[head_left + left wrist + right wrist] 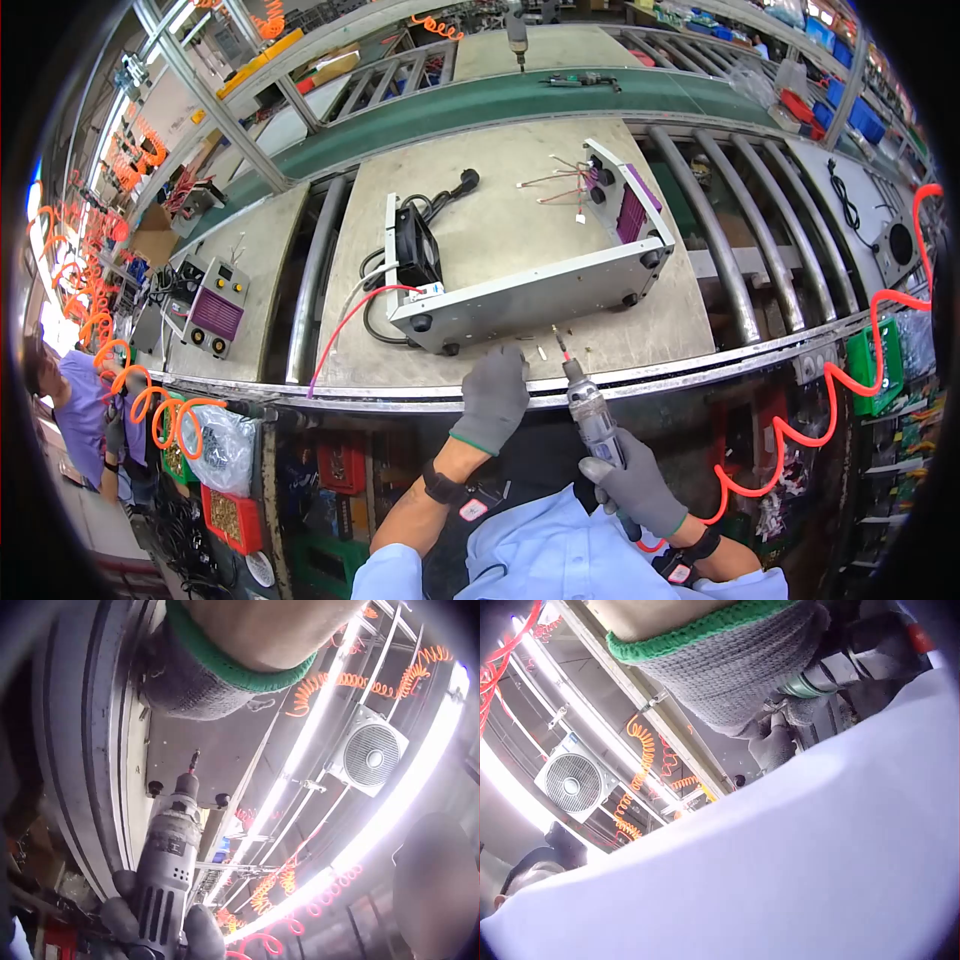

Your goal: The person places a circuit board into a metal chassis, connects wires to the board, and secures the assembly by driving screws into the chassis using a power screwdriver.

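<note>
My right hand (645, 485), in a grey knit glove, grips an electric screwdriver (597, 420) whose bit points toward the board. In the left wrist view the screwdriver (169, 862) shows its grey body and slim bit. My gloved left hand (495, 400) is over the front edge of the board (470, 372), beside several small loose screws (543, 352); its fingertips are partly hidden, and I cannot tell whether they pinch anything. Just beyond stands a grey metal chassis (540, 300) on its side, with a black fan (415, 245), a purple vented panel (632, 212) and loose wires.
Metal rollers (710, 240) flank the board, and a green belt (440, 110) runs behind it. Another screwdriver (517, 40) hangs over the belt. An orange coiled hose (830, 400) loops at the right. A person in purple (85, 410) is at the far left.
</note>
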The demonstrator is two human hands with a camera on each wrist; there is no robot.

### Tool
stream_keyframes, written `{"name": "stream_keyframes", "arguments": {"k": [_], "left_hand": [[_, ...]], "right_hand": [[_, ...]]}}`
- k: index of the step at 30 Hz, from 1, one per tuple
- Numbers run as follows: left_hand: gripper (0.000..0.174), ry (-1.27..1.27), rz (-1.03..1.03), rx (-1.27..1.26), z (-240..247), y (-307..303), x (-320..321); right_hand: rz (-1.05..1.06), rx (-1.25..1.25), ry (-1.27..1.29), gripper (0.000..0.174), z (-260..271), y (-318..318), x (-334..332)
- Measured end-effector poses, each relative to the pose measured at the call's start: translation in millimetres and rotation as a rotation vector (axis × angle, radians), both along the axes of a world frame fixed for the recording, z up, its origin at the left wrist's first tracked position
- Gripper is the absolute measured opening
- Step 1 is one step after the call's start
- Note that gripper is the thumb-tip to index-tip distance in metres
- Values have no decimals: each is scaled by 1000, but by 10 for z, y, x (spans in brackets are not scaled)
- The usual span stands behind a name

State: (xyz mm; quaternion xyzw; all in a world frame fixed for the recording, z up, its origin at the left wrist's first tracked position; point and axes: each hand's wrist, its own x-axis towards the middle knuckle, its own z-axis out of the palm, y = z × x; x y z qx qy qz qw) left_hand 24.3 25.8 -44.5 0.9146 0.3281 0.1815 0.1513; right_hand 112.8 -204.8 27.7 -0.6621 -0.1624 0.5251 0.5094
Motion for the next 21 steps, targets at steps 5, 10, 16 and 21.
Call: {"name": "stream_keyframes", "arguments": {"k": [5, 10, 16, 21], "left_hand": [[12, -350, -120, -220, 465, 250, -274], [11, -489, -15, -469, 1376, 682, -261], [15, -132, -79, -580, 1682, 1135, 100], [18, 129, -88, -709, 1683, 1298, 285]], "right_hand": [[101, 47, 36, 44, 203, 276, -95], [153, 78, 48, 41, 250, 534, -216], [127, 56, 43, 39, 234, 601, -343], [99, 68, 93, 36, 280, 620, -388]]}}
